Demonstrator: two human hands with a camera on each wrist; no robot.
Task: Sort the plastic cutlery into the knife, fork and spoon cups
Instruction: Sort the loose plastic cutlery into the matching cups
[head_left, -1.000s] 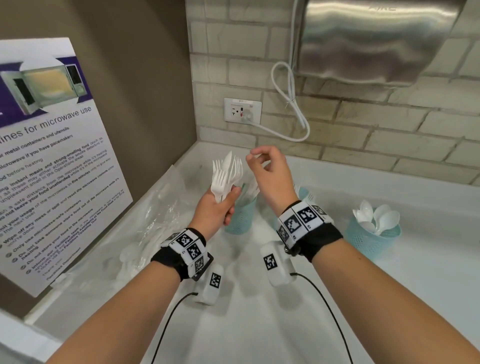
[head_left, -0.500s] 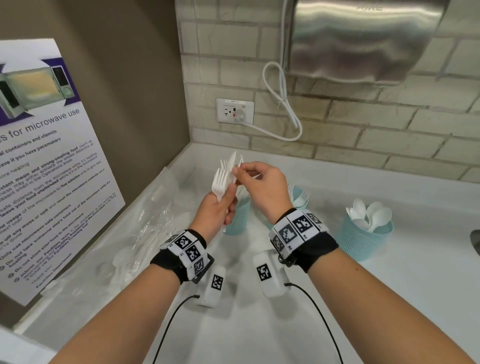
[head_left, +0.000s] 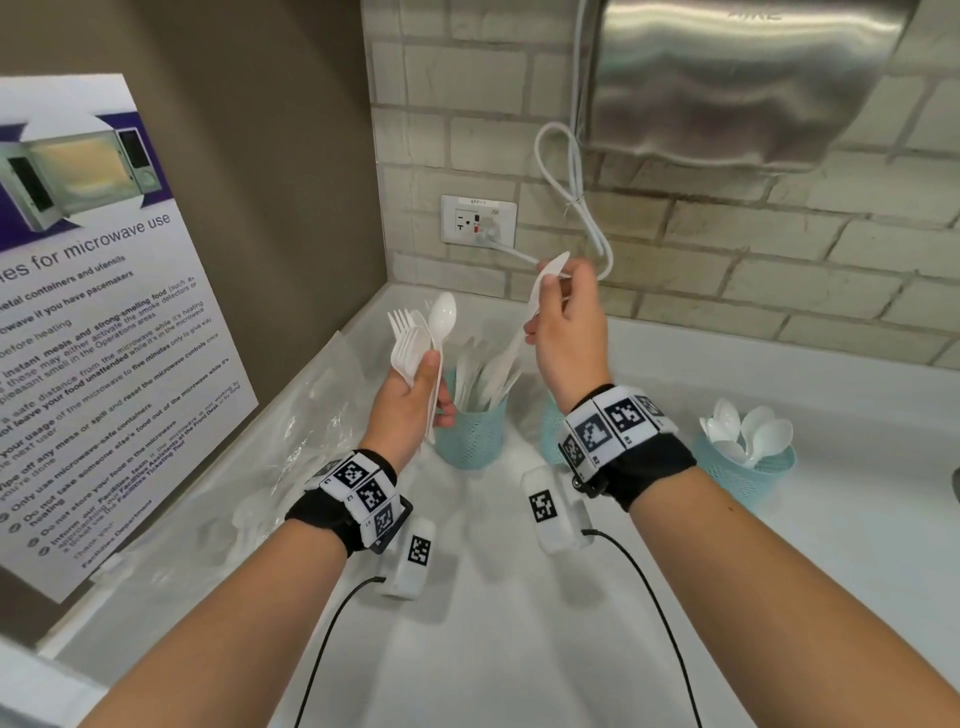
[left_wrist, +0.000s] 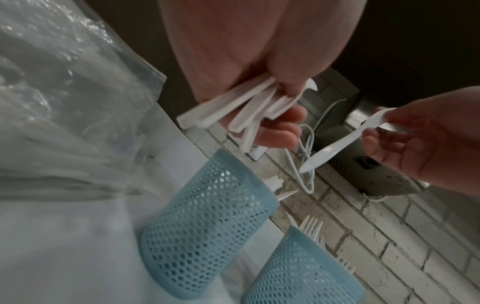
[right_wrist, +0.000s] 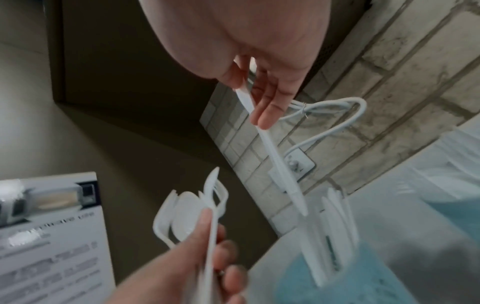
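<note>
My left hand (head_left: 428, 384) grips a bundle of white cutlery (head_left: 415, 338) by the handles: several forks and one spoon, heads up. In the left wrist view the handles (left_wrist: 244, 107) fan out of the fist. My right hand (head_left: 550, 291) pinches a single white knife (head_left: 519, 338) by its handle, blade slanting down over the knife cup (head_left: 470, 431). The right wrist view shows the knife (right_wrist: 275, 156) just above the knives in that cup (right_wrist: 337, 218). My right wrist partly hides the fork cup (head_left: 550, 431). The spoon cup (head_left: 748, 473) stands farther right.
A clear plastic bag (head_left: 218, 467) with more white cutlery lies on the counter by the left wall, under a microwave poster (head_left: 104, 312). A steel dispenser (head_left: 727, 78) hangs on the brick wall above a socket (head_left: 478, 218) and looped cable.
My right hand has drawn a knife out of the bundle and carried it right, tip down over the knife cup. The left hand stays raised with the bundle.
</note>
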